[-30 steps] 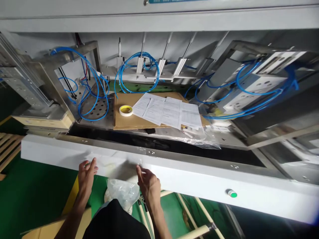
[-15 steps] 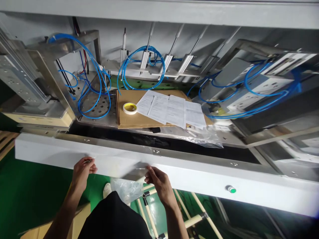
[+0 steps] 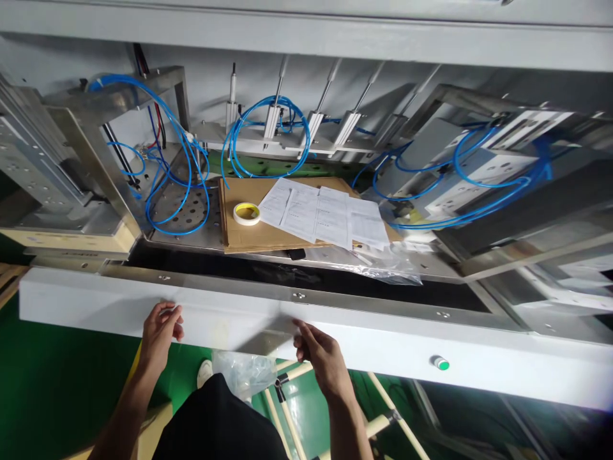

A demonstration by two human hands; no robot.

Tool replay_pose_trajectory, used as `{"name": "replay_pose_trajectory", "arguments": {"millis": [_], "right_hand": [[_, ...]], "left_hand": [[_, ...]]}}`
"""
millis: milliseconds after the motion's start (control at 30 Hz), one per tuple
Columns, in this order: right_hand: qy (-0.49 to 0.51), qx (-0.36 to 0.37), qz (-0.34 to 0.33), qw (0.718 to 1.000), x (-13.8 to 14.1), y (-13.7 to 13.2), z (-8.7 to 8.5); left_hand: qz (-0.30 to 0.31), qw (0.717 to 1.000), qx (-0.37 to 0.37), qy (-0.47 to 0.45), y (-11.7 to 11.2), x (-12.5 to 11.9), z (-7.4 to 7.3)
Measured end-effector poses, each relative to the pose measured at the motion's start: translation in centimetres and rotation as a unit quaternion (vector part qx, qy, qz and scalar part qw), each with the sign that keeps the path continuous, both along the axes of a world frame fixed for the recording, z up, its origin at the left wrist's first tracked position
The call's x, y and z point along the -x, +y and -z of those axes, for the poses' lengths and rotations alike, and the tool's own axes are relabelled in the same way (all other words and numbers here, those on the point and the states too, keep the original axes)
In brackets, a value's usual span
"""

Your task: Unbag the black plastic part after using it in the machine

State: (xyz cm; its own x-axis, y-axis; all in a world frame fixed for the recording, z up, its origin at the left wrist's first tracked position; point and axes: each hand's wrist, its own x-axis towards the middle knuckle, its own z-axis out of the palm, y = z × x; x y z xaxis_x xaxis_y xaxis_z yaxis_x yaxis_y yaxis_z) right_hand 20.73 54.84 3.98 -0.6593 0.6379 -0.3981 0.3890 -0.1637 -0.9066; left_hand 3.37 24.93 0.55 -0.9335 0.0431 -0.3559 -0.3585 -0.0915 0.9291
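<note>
My left hand (image 3: 163, 329) is in front of the machine's long white front panel (image 3: 383, 342), its thumb and fingertips pinched together. My right hand (image 3: 320, 354) faces it, also pinched, with the thumb and forefinger in front of the same panel. Whatever lies between the fingers of either hand is too thin or clear to make out. A clear plastic bag (image 3: 244, 370) hangs below the panel, between my two hands. Behind the panel, a roll of tape (image 3: 246, 214) and several printed sheets (image 3: 316, 214) rest on flat cardboard (image 3: 234, 236).
Coiled blue air hoses (image 3: 234, 150) hang around a row of metal cylinders (image 3: 347, 128). Metal frames (image 3: 115, 140) stand at both sides. Clear plastic wrap (image 3: 397, 271) lies beside the sheets. A green button (image 3: 443, 364) sticks out of the panel. Cream pipe framing (image 3: 290, 415) stands below.
My right hand has moved a little to the right, widening the space between my hands. My left hand stays nearly in place. The camera view has shifted slightly.
</note>
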Motion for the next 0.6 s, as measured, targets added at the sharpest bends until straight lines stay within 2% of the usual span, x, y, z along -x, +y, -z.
{"name": "replay_pose_trajectory", "arguments": {"millis": [67,133,200,300,333,400,500,600], "right_hand": [[-0.022,-0.109,0.057,0.992,0.1,-0.4,-0.2],[-0.031,-0.258,0.079,0.962,0.7,-1.3,-0.4],[-0.003,-0.411,0.015,0.912,2.0,-2.4,-0.2],[0.029,-0.591,-0.154,0.792,4.8,-3.6,1.6],[0.016,-0.623,-0.197,0.757,5.6,-3.7,2.5],[-0.022,-0.652,-0.238,0.719,6.7,-3.3,4.3],[-0.058,-0.658,-0.242,0.711,7.1,-2.2,6.2],[-0.057,-0.659,-0.241,0.71,6.8,-1.5,6.7]], "left_hand": [[-0.01,1.0,0.01,-0.001,0.0,0.2,-0.1],[-0.003,1.0,0.019,-0.008,0.2,0.3,-0.3],[0.007,1.0,0.025,-0.017,0.5,0.2,-0.6],[0.006,0.999,0.033,-0.023,1.0,0.1,-0.9],[0.004,0.999,0.037,-0.021,1.0,0.2,-0.9],[0.006,0.999,0.047,-0.018,0.6,0.3,-0.8],[0.028,0.997,0.06,-0.026,-0.8,0.7,-0.4],[0.02,0.995,0.096,0.0,-2.2,0.7,0.0]]}}
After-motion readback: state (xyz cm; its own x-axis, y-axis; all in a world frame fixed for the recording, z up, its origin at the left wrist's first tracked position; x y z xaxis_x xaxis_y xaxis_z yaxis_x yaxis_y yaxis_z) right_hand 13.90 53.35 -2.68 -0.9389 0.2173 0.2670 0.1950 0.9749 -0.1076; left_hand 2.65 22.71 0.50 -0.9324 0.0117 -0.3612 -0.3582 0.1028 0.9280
